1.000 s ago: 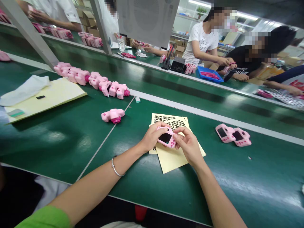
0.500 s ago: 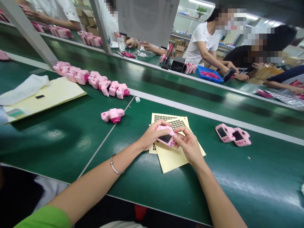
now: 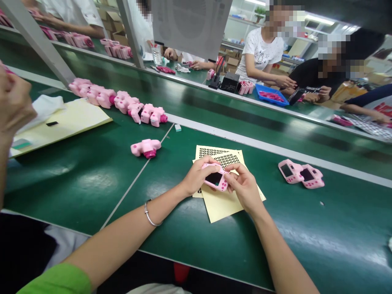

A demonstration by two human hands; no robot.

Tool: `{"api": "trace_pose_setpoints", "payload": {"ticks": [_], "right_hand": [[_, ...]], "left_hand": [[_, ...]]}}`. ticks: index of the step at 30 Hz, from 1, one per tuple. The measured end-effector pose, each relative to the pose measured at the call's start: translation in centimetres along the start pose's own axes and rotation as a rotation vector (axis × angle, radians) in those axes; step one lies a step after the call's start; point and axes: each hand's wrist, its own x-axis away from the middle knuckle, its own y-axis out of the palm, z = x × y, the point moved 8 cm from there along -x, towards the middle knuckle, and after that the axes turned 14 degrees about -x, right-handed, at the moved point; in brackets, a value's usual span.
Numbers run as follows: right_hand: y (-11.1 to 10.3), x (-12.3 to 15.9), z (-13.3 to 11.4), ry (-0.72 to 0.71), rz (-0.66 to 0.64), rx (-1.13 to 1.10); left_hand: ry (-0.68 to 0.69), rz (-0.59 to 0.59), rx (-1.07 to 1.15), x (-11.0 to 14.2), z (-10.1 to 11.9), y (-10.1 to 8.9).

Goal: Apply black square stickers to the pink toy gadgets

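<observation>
A pink toy camera is held over yellow sticker sheets, its dark screen and pink buttons facing up toward me. My left hand is closed around its left side, with the thumb along the top of the screen. The thumb and fingers of my right hand pinch the camera's right edge by the buttons; anything small between them is hidden. Rows of small black square stickers show on the sheets beyond my hands.
Two pink cameras lie to the right. Another camera lies left, before a row of cameras. A small white-and-teal block sits near the rail. A co-worker's hand is at the left edge; others work across the bench.
A co-worker's hand has come into view at the left edge. The camera in my hands has tilted slightly; my grip looks much the same. Across the bench, a co-worker's arms have shifted.
</observation>
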Motion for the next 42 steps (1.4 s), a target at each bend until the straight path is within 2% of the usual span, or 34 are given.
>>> {"api": "trace_pose_setpoints", "payload": {"ticks": [7, 13, 26, 32, 39, 42], "right_hand": [[0.0, 0.0, -0.1, -0.003, -0.007, 0.001], [0.0, -0.1, -0.1, 0.002, -0.011, -0.03], [-0.1, -0.1, 0.0, -0.002, -0.007, -0.078], [-0.1, -0.1, 0.1, 0.015, -0.016, -0.068], [-0.1, -0.2, 0.5, 0.065, -0.037, 0.037], [-0.2, -0.2, 0.6, 0.105, -0.084, 0.079]], "left_hand": [[0.031, 0.031, -0.042, 0.2, 0.5, -0.1], [-0.061, -0.04, 0.019, 0.3, -0.1, 0.4], [-0.073, -0.109, 0.072, 0.2, -0.6, 0.6], [0.03, -0.034, -0.045, 0.0, 0.1, 0.1], [-0.043, -0.06, -0.013, 0.3, -0.2, 0.3], [0.052, -0.007, -0.138, 0.2, 0.7, -0.3]]}}
